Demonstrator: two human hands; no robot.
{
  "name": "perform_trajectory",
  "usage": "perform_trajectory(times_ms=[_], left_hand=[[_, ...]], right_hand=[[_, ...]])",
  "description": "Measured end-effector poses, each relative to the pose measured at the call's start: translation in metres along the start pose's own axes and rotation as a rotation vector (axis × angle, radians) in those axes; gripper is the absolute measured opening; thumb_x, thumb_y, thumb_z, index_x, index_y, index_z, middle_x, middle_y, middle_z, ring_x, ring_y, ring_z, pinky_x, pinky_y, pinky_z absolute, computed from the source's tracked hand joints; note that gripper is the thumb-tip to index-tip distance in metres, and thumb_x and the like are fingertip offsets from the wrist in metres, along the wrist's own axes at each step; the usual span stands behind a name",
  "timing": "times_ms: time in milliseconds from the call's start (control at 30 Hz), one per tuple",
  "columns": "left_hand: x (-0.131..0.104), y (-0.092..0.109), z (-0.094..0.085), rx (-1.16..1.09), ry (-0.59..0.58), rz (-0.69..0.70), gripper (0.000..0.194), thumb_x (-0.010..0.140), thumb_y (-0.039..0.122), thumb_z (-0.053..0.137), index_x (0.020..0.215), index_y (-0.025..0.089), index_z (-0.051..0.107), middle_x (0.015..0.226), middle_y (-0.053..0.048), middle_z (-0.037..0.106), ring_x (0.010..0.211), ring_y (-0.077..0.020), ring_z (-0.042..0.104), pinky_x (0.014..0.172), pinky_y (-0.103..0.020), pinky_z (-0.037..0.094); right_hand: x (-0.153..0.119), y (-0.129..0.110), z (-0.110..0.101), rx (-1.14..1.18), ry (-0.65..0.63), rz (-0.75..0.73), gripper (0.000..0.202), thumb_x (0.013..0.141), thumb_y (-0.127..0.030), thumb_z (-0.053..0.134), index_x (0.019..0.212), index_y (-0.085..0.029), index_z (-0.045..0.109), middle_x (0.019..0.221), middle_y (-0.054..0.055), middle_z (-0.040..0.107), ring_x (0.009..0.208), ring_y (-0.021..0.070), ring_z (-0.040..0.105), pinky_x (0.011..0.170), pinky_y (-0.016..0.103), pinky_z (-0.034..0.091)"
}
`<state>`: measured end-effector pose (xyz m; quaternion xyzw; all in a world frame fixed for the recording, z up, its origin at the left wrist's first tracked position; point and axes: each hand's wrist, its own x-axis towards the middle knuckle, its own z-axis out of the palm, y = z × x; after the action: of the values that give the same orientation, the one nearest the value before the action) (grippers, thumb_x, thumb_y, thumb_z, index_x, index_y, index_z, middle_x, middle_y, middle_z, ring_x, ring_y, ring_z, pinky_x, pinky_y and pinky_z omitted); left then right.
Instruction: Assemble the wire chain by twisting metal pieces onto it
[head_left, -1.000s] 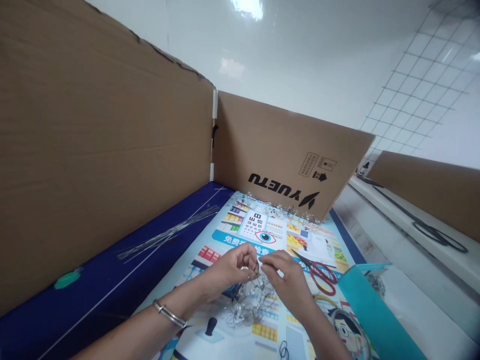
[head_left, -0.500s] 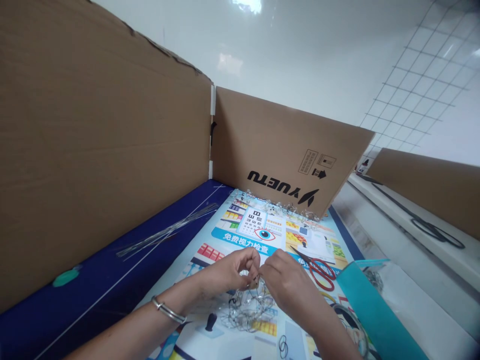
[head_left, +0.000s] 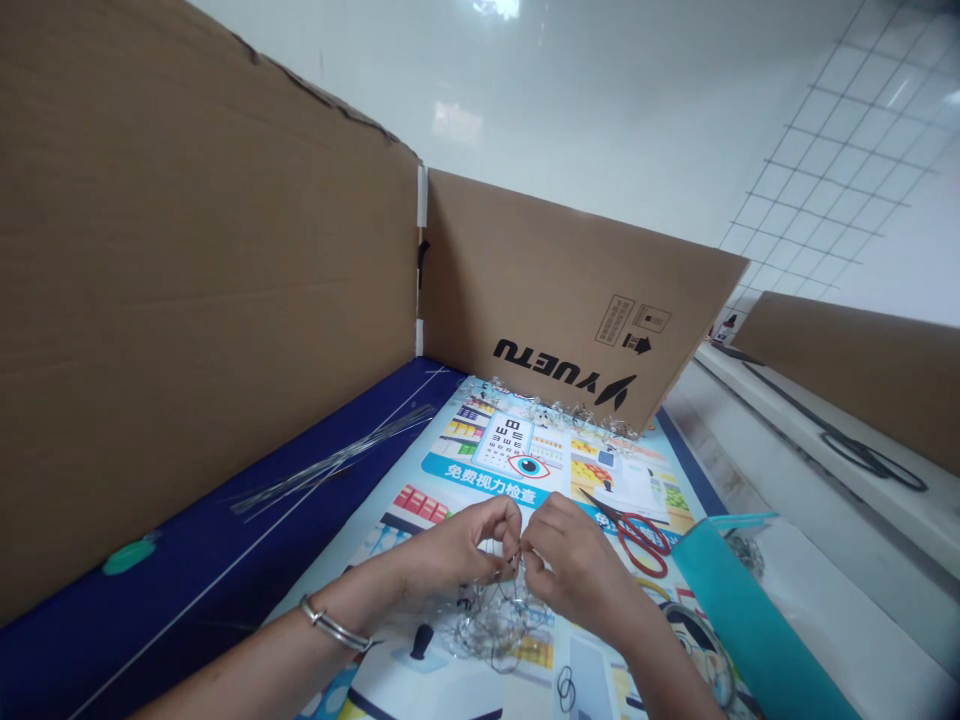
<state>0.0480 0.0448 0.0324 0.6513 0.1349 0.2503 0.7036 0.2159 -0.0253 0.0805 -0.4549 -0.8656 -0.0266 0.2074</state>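
A tangle of thin, shiny wire loops [head_left: 495, 630] hangs below my fingers, over the printed sheet [head_left: 405, 650]. My left hand [head_left: 480, 545], with a silver bangle on its wrist, is closed in a pinch on a part of the wire at the top of the tangle. Close against it, my right hand [head_left: 566, 550] has thumb and forefinger pressed together at the same spot, on a strand of wire. The fingertips nearly meet, and the exact join between them is too small to make out.
Red-handled scissors [head_left: 637, 540] lie just beyond my right hand. A teal box [head_left: 757, 620] stands at right, near a ring-shaped coil [head_left: 712, 650]. Straight wires [head_left: 337, 465] lie on the blue surface at left. Cardboard panels [head_left: 570, 300] rise behind, with small wire pieces [head_left: 555, 410] along their foot.
My right hand's fingers have turned slightly at the pinch, and the wire tangle has shifted a little. My left hand stays nearly in place.
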Motion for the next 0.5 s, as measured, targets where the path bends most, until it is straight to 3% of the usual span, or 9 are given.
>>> perform_trajectory(times_ms=[267,500], left_hand=[[-0.0007,0.0098,0.0011,-0.074,0.016,0.017,0.022,0.069,0.012,0.063,0.081,0.017,0.044,0.075,0.002,0.053,0.068,-0.0094,0.047,0.059,-0.02,0.032],[-0.0007,0.0083,0.0006,-0.082,-0.025,0.02,0.022,0.069,0.007,0.058,0.083,0.017,0.044,0.075,0.002,0.052,0.067,-0.0088,0.044,0.057,-0.02,0.031]], right_hand=[[-0.0012,0.0051,0.0003,0.086,0.03,0.051,0.014,0.081,-0.009,0.048,0.077,-0.018,0.057,0.074,0.002,0.057,0.075,0.0151,0.047,0.069,0.028,0.038],[-0.0011,0.0048,0.001,0.037,-0.001,0.044,0.014,0.084,-0.012,0.048,0.075,-0.018,0.057,0.074,0.003,0.058,0.074,0.0158,0.047,0.068,0.029,0.037]])
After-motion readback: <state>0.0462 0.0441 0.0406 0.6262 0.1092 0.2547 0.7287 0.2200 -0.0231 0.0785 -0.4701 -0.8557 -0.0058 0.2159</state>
